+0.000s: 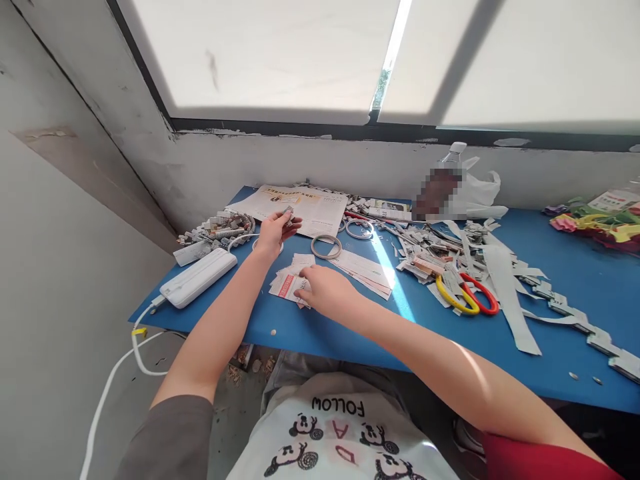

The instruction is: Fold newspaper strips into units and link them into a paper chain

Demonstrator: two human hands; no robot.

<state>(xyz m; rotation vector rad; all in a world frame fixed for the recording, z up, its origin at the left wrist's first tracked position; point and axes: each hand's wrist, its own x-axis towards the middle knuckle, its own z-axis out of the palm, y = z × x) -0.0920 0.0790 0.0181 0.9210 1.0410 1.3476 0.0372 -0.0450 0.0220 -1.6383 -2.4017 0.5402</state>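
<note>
My left hand [276,231] is raised over the table, its thumb and fingers closed on a small folded piece of paper [289,209]. My right hand [327,288] rests at a small pile of printed paper strips [286,285]; its thumb and forefinger are apart on the strips, and the other fingers are hidden. Just beyond it lies a roll of tape [326,247]. More cut paper strips [367,272] are fanned out to its right.
A white power bank [199,277] with a cable is at left, beside a heap of folded paper [217,230]. A newspaper [305,208] lies behind. Scissors [457,297], paper scraps [430,253], a folded-paper chain [567,308] and a bottle [453,157] occupy the right.
</note>
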